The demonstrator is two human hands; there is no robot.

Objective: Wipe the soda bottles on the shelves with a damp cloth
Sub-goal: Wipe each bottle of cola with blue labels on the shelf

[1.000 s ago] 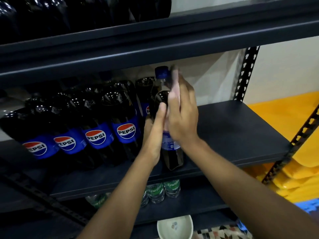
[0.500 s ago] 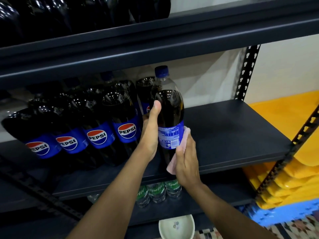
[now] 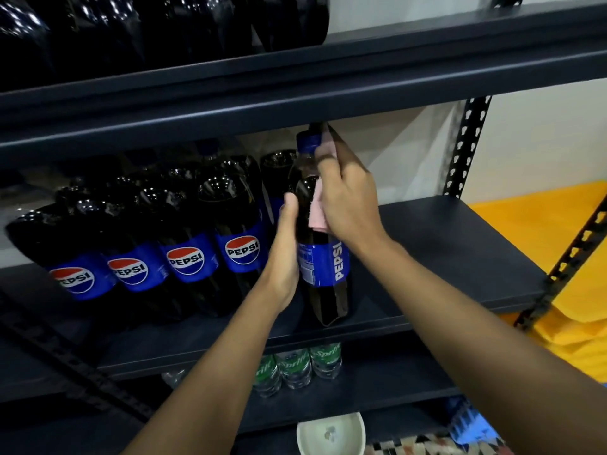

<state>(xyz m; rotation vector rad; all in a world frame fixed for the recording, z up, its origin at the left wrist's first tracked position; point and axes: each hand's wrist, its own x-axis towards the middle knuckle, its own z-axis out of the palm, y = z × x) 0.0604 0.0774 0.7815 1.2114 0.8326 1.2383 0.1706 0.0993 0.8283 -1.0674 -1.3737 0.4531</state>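
now, scene: a dark grey metal shelving unit (image 3: 443,257) with big cola bottles along its middle board
held bottle: a tall dark plastic pepsi bottle with blue cap and blue label (image 3: 323,264) stands tilted at the front of the middle board, just right of the row
left hand (image 3: 284,254): wrapped around the bottle's left side at label height, thumb up along the shoulder, fingers hidden behind it
right hand (image 3: 349,198): closed over a small pink damp cloth (image 3: 320,211), pressing it against the neck and shoulder – fingertips reach up beside the cap
row: four more pepsi bottles (image 3: 187,244) stand close together, labels facing out
below: small clear green-labelled sprite bottles (image 3: 297,367) on the lower board; a white bowl (image 3: 330,433) lower still
right edge: yellow sheeting (image 3: 538,231)
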